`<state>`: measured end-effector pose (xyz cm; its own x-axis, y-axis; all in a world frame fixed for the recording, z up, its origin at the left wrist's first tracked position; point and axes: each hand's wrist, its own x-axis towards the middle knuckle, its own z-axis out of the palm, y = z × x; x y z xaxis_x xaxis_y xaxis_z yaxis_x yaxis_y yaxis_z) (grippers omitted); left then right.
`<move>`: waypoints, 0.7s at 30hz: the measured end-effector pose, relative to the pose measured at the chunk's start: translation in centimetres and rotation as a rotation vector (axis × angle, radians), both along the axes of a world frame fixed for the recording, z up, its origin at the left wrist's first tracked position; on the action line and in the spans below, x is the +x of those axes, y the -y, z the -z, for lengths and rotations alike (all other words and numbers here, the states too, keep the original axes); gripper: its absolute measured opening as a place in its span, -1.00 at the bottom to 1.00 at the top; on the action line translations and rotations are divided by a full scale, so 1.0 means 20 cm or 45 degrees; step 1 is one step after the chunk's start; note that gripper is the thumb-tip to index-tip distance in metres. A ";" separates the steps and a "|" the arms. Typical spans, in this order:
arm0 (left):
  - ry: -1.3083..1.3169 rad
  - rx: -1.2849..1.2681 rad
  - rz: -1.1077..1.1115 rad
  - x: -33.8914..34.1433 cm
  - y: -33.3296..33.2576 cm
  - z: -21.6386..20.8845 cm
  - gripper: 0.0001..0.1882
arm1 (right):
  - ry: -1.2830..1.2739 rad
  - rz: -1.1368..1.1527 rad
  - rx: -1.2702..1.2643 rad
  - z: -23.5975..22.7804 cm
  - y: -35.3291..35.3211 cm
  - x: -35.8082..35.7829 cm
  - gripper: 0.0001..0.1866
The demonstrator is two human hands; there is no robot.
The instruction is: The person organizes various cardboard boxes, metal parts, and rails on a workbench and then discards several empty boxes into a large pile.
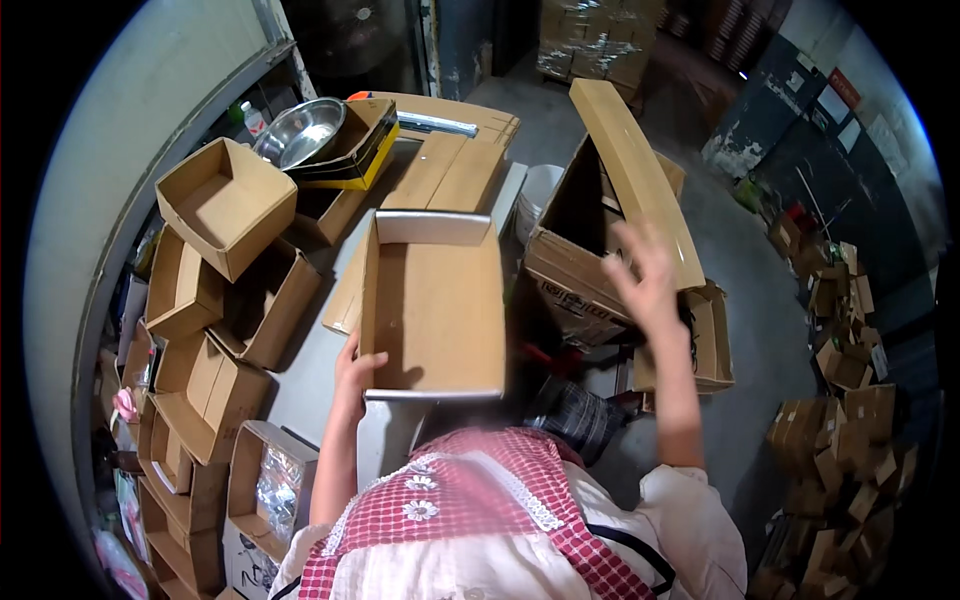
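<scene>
An open cardboard box (440, 320), brown inside with whitish edges, is tilted up in front of my body. My left hand (354, 372) grips its lower left side, with the thumb over the rim. My right hand (643, 275) is raised at the right with its fingers apart and nothing in them. Beyond that hand, a long folded cardboard strip (632, 165) leans across a large open carton (575, 270). Whether the hand touches the strip, I cannot tell. A closed flat cardboard box (446, 172) lies on the table behind the held box.
Open cardboard boxes (228, 205) are stacked along the left, with a metal bowl (302, 133) on a black and yellow box (365, 150). A white bucket (541, 190) stands beside the large carton. More cartons (835, 430) are piled at the far right, and a wrapped stack (595, 40) is at the back.
</scene>
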<state>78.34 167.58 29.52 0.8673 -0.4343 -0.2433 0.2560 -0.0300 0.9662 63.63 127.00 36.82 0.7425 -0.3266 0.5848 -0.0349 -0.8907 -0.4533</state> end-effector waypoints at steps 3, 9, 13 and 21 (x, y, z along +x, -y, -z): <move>-0.002 0.005 -0.066 -0.10 -0.06 -0.02 -0.11 | -0.239 0.468 -0.222 0.18 0.59 -0.01 -0.05; -0.018 -0.152 -0.258 -0.32 -0.23 -0.07 -0.05 | -0.775 0.125 0.189 0.03 0.88 0.27 0.14; 0.062 -0.272 -0.497 -0.48 -0.25 -0.24 -0.16 | -0.691 0.398 0.199 0.06 1.00 0.42 0.18; 0.200 -0.537 -1.141 -0.86 -0.62 -0.24 -0.38 | -0.646 0.331 0.139 -0.14 0.68 0.48 0.09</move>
